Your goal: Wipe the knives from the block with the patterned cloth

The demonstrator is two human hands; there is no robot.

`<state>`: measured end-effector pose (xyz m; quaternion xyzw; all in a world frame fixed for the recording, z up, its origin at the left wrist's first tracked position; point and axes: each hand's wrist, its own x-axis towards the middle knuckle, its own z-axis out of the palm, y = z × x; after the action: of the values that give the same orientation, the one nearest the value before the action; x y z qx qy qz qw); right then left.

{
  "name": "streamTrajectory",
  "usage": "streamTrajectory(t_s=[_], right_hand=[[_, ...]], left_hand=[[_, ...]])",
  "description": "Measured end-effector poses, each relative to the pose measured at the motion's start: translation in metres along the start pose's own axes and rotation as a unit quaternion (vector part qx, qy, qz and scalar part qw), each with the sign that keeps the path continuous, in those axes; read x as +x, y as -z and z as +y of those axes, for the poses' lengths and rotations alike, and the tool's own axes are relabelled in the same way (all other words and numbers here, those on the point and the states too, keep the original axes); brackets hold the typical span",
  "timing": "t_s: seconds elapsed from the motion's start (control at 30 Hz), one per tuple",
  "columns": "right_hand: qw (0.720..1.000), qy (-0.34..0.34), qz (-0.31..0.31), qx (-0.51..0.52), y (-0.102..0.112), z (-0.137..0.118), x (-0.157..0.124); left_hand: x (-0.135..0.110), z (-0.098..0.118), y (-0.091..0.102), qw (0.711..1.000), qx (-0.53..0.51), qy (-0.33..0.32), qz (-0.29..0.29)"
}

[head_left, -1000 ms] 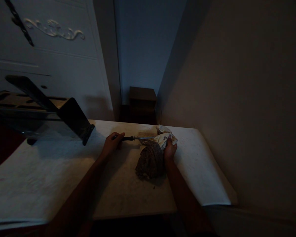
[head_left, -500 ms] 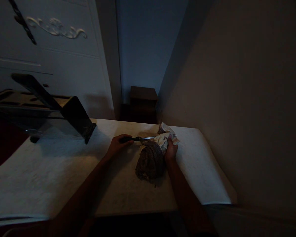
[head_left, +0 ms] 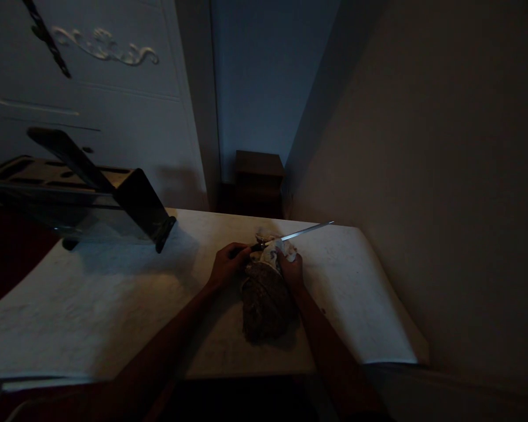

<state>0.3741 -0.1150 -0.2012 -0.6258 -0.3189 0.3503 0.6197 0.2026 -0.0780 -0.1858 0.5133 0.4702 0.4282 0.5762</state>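
My left hand [head_left: 227,266] is closed round the dark handle of a long thin knife [head_left: 305,231], whose blade points right and slightly up past the cloth. My right hand [head_left: 290,269] is closed on a patterned cloth [head_left: 264,296], pinching its pale bunched end around the blade close to the handle. The darker rest of the cloth lies crumpled on the white table [head_left: 92,305] between my two forearms. The room is dim.
A dark knife block [head_left: 77,196] lies tilted at the table's far left with a handle sticking out. A white cabinet door stands behind it. A plain wall runs along the right. A small dark stand [head_left: 259,181] sits beyond the table.
My left hand has pushed the knife rightward, so the blade now sticks out past the cloth. My right hand with the cloth has shifted left toward the handle.
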Motion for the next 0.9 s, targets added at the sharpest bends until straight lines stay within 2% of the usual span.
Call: streamTrajectory(t_s=[0.17,0.3,0.43,0.6,0.8,0.9], right_hand=[[0.993,0.065,-0.074,-0.067,-0.001,0.003,-0.004],[0.983,0.129,-0.089,-0.094,-0.003,0.002,-0.005],[0.965,0.208,-0.084,-0.136,-0.001,0.002,-0.007],[0.942,0.284,-0.039,-0.177,0.000,0.005,-0.007],[0.895,0.358,-0.066,-0.259,0.001,-0.003,-0.006],[0.882,0.380,-0.056,-0.273,0.001,-0.008,-0.008]], left_hand=[[0.001,-0.002,-0.004,0.999,-0.046,-0.007,0.009],[0.003,-0.007,-0.003,0.998,-0.058,-0.015,0.006],[0.003,-0.009,-0.003,0.998,-0.053,-0.015,-0.005],[0.001,-0.007,-0.006,0.996,-0.085,-0.001,-0.017],[0.000,-0.003,-0.009,0.991,-0.128,0.018,-0.018],[0.000,-0.003,-0.008,0.990,-0.142,0.020,-0.020]])
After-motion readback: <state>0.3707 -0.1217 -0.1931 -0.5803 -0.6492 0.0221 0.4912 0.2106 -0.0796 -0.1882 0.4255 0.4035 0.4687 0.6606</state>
